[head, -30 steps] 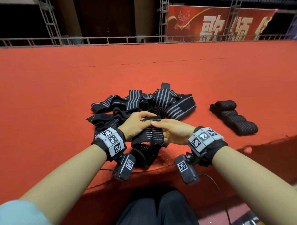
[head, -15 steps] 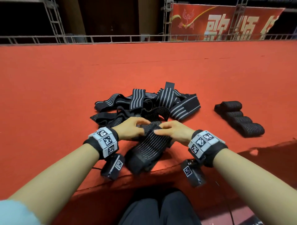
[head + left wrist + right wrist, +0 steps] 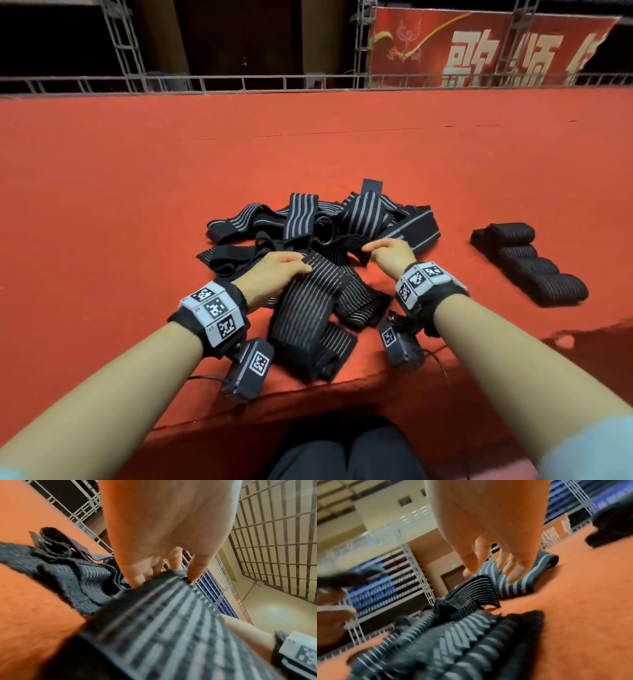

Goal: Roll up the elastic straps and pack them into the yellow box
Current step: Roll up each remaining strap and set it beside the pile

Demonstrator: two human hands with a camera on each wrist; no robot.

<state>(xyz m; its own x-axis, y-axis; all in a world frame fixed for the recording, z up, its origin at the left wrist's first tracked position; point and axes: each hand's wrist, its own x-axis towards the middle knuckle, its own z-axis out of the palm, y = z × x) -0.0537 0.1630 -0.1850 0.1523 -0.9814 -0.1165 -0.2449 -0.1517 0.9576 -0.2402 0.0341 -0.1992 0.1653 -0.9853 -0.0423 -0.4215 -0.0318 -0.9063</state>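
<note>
A black elastic strap with thin grey stripes [image 3: 308,308] runs from the front edge of the red surface up to my hands. My left hand [image 3: 301,265] pinches its upper left part; the left wrist view shows the fingertips [image 3: 137,580] and thumb on the strap [image 3: 163,628]. My right hand [image 3: 371,247] holds the strap's arched far end, with the thumb and fingers around the curled strap end [image 3: 471,592] in the right wrist view. Behind the hands lies a tangled pile of loose straps [image 3: 363,212]. No yellow box is in view.
Several rolled straps [image 3: 534,270] lie in a row on the right of the red surface [image 3: 137,205]. Its front edge [image 3: 342,387] drops off just before my knees. A metal railing [image 3: 239,82] bounds the far side.
My hands have moved apart, the right one going right and away with the strap's end. The strap is now spread out long, its near end folded at the front edge.
</note>
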